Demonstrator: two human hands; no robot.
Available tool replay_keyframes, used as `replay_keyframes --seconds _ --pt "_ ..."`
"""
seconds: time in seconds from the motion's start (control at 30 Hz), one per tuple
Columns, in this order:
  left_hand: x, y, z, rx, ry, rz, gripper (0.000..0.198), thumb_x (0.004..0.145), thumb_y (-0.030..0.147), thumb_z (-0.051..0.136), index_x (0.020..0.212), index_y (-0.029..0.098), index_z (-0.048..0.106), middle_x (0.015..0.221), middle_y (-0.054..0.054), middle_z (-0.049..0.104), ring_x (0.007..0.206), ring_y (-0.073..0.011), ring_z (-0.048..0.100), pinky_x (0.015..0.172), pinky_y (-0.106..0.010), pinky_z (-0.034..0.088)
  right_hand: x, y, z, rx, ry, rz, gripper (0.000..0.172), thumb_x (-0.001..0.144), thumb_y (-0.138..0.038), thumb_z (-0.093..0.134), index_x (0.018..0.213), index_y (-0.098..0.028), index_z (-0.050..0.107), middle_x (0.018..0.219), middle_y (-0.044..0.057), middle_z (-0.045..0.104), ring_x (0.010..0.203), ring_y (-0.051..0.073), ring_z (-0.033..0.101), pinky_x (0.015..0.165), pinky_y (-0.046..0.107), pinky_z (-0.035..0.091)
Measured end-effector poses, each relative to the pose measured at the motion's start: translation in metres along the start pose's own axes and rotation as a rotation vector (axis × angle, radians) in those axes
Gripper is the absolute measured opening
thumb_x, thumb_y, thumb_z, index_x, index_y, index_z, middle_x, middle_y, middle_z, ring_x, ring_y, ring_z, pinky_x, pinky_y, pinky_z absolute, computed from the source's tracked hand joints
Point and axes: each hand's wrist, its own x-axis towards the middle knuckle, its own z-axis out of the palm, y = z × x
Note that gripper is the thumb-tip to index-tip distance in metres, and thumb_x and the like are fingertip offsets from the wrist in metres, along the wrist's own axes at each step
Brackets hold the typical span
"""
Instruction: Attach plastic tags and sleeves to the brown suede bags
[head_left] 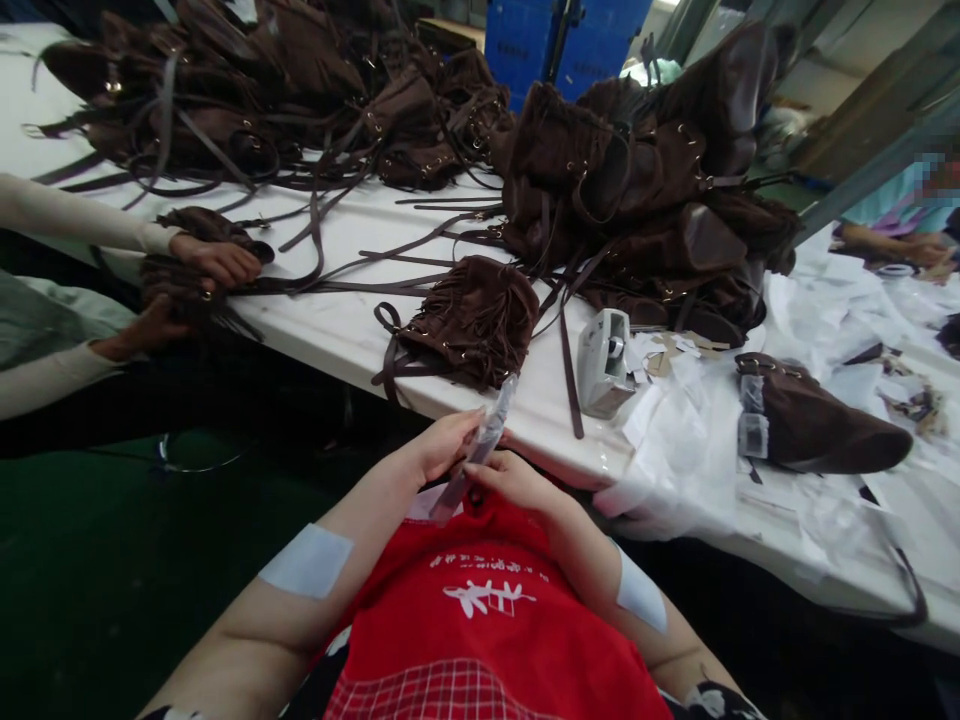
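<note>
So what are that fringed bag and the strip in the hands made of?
Fringed bag: probably suede or imitation suede, given its matte brown surface and limp fringe.
Strip: its outside looks like clear, glossy plastic film, judging by crinkles and highlights; the darker inside is unclear.

Two heaps of brown bags [300, 70] crowd the back of the white worktop [337, 335], blue boxes [519, 45] behind them. A tape dispenser [595, 365] stands before the right heap [645, 180], beside crumpled white wrapping [697, 450]; a single bag [825, 425] lies farther right.

A white table [337, 330] bears brown bags [480, 315] and a tape dispenser [604, 372].
</note>
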Motion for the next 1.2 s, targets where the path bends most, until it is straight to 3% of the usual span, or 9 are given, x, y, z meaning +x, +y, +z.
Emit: replay_keyframes --seconds 0.2,0.3,0.57,0.77,0.83,0.93,1.0,1.07,1.2 --pt "-0.047 -0.002 -0.020 0.230 -0.258 -0.026 0.055 0.085 0.063 0.055 0.100 0.012 0.071 0.090 -0.013 0.075 0.086 -0.0238 0.068 0.081 -0.033 0.049 -0.003 -0.018 -0.008 0.304 0.108 -0.033 0.044 0.077 -0.057 0.069 0.080 -0.013 0.071 0.061 0.002 0.063 0.053 0.010 0.051 0.054 0.022 0.037" --pt "-0.061 -0.008 -0.020 0.367 -0.262 0.007 0.051 0.086 0.061 0.055 0.096 0.013 0.067 0.077 -0.009 0.073 0.069 -0.0179 0.062 0.068 -0.029 0.045 -0.001 -0.017 -0.007 0.349 0.102 -0.045 0.043 0.077 -0.054 0.070 0.092 -0.013 0.073 0.066 0.002 0.065 0.056 0.010 0.051 0.056 0.022 0.036" --pt "-0.049 -0.017 -0.011 0.426 -0.190 0.123 0.048 0.089 0.061 0.047 0.087 0.014 0.060 0.060 -0.002 0.062 0.051 -0.0106 0.042 0.052 -0.025 0.032 -0.003 -0.017 -0.007 0.262 0.093 -0.127 0.046 0.083 -0.054 0.064 0.105 -0.014 0.073 0.064 0.000 0.059 0.059 0.011 0.050 0.058 0.024 0.034" --pt "-0.042 -0.021 -0.010 0.462 -0.232 0.113 0.048 0.089 0.059 0.048 0.090 0.014 0.061 0.065 -0.004 0.065 0.051 -0.0111 0.046 0.053 -0.025 0.035 -0.004 -0.012 -0.014 0.378 0.349 -0.071 0.045 0.073 -0.057 0.073 0.086 -0.014 0.074 0.059 -0.001 0.059 0.050 0.008 0.044 0.050 0.021 0.033" --pt "-0.044 -0.021 -0.016 0.525 -0.118 0.193 0.046 0.087 0.059 0.051 0.097 0.015 0.063 0.082 -0.007 0.070 0.066 -0.0154 0.058 0.063 -0.027 0.043 -0.002 -0.010 -0.014 0.412 0.366 -0.048 0.045 0.071 -0.057 0.075 0.081 -0.014 0.072 0.057 -0.001 0.059 0.046 0.007 0.043 0.047 0.021 0.031" --pt "-0.052 -0.021 -0.028 0.608 0.314 0.380 0.047 0.084 0.061 0.054 0.097 0.017 0.064 0.089 -0.007 0.071 0.079 -0.0189 0.064 0.071 -0.029 0.048 -0.001 -0.009 -0.013 0.438 0.403 -0.054 0.047 0.069 -0.058 0.075 0.082 -0.014 0.072 0.055 -0.001 0.060 0.046 0.007 0.046 0.046 0.020 0.032" --pt "-0.061 -0.020 -0.033 0.593 0.428 0.310 0.054 0.085 0.067 0.046 0.080 0.016 0.064 0.061 -0.003 0.064 0.055 -0.0153 0.058 0.057 -0.027 0.045 0.000 -0.008 -0.012 0.433 0.445 -0.069 0.048 0.068 -0.059 0.075 0.082 -0.014 0.072 0.054 -0.001 0.060 0.048 0.009 0.048 0.048 0.020 0.035" --pt "-0.067 -0.021 -0.031 0.512 0.266 0.081 0.065 0.087 0.071 0.035 0.065 0.015 0.061 0.043 -0.001 0.054 0.037 -0.0107 0.044 0.043 -0.024 0.035 0.002 -0.008 -0.010 0.419 0.476 -0.085 0.048 0.067 -0.060 0.075 0.082 -0.014 0.072 0.055 0.000 0.061 0.050 0.009 0.049 0.050 0.021 0.037" --pt "-0.058 -0.028 -0.014 0.213 -0.020 -0.242 0.072 0.084 0.076 0.033 0.086 0.012 0.066 0.068 -0.010 0.071 0.041 -0.0101 0.051 0.040 -0.021 0.031 0.002 -0.005 -0.006 0.343 0.446 -0.117 0.045 0.072 -0.057 0.073 0.085 -0.014 0.073 0.064 0.002 0.065 0.056 0.011 0.053 0.057 0.024 0.042"
